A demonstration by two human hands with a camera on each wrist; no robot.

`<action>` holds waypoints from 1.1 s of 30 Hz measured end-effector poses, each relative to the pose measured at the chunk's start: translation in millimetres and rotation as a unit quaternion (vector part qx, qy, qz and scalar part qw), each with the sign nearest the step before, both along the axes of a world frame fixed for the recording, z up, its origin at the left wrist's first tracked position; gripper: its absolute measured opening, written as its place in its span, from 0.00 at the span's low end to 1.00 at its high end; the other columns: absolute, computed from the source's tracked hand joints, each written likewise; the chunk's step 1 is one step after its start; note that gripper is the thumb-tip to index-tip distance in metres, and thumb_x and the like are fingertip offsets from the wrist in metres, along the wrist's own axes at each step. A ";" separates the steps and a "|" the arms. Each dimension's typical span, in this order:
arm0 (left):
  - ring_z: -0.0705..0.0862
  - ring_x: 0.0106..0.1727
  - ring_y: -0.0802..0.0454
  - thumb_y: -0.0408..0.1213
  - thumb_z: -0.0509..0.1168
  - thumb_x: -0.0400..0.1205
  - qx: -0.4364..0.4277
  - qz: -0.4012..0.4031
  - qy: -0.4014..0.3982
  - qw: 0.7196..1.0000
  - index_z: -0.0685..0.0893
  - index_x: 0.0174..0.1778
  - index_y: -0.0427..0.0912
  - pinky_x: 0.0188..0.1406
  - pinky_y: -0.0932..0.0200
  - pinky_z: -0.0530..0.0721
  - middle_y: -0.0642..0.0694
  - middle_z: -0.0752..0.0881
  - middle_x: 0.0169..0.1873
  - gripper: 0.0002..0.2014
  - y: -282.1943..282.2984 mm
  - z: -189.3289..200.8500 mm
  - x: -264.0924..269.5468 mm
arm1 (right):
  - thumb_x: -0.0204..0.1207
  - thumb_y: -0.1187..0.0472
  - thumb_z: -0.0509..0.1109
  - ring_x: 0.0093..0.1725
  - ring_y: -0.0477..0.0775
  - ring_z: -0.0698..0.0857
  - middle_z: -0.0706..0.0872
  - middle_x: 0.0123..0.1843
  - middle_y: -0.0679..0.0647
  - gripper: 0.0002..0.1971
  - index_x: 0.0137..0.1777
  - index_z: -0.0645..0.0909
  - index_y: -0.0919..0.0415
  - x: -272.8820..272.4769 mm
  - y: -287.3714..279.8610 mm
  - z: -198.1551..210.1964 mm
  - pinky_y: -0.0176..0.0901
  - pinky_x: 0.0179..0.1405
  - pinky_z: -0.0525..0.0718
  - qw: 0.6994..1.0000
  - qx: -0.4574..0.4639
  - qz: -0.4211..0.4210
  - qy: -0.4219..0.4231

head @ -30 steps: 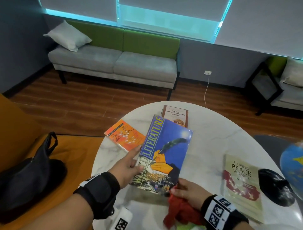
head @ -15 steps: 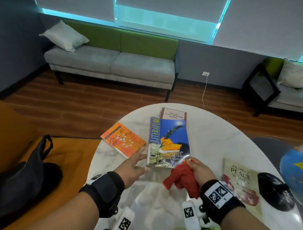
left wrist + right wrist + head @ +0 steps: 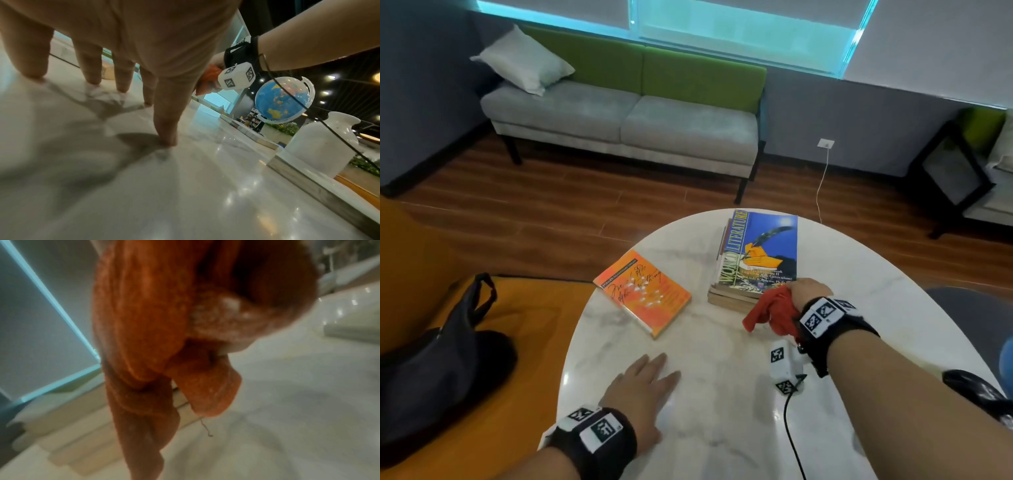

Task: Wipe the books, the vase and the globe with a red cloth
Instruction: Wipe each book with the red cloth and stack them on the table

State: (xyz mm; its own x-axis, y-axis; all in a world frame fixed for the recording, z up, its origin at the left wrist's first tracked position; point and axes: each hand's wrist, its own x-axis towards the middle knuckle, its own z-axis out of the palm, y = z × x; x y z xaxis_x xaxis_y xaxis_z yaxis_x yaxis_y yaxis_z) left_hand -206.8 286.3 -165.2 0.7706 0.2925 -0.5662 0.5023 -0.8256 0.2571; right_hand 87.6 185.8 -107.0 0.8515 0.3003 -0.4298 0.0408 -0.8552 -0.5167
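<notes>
A blue "World Literature" book [image 3: 763, 250] lies on top of a small stack of books [image 3: 732, 298] at the far side of the white marble table [image 3: 722, 377]. My right hand [image 3: 806, 291] grips the bunched red cloth [image 3: 770, 313] at the stack's near right corner; the cloth [image 3: 164, 337] fills the right wrist view. An orange book [image 3: 643, 291] lies alone to the left. My left hand [image 3: 643, 387] rests flat on the table, fingers [image 3: 164, 126] straight and spread. The blue globe [image 3: 281, 99] and white vase [image 3: 320, 144] stand to the right in the left wrist view.
A black bag [image 3: 438, 359] sits on the orange seat [image 3: 534, 325] left of the table. A grey and green sofa [image 3: 626, 116] stands across the wooden floor. Another book [image 3: 329, 191] lies under the vase. A black cable [image 3: 791, 431] trails from my right wrist.
The blue book went from my hands onto the stack at the far side. My left hand let go of it and dropped flat on the table. My right hand followed the book with the cloth.
</notes>
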 end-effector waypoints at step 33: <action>0.81 0.61 0.51 0.52 0.70 0.74 -0.046 -0.092 0.009 0.995 0.82 0.60 0.54 0.58 0.60 0.79 0.52 0.83 0.59 0.19 -88.6 16.1 60.0 | 0.77 0.52 0.69 0.64 0.61 0.82 0.84 0.64 0.60 0.19 0.63 0.83 0.62 -77.2 -241.8 0.2 0.48 0.62 0.78 0.985 0.018 -0.069 0.158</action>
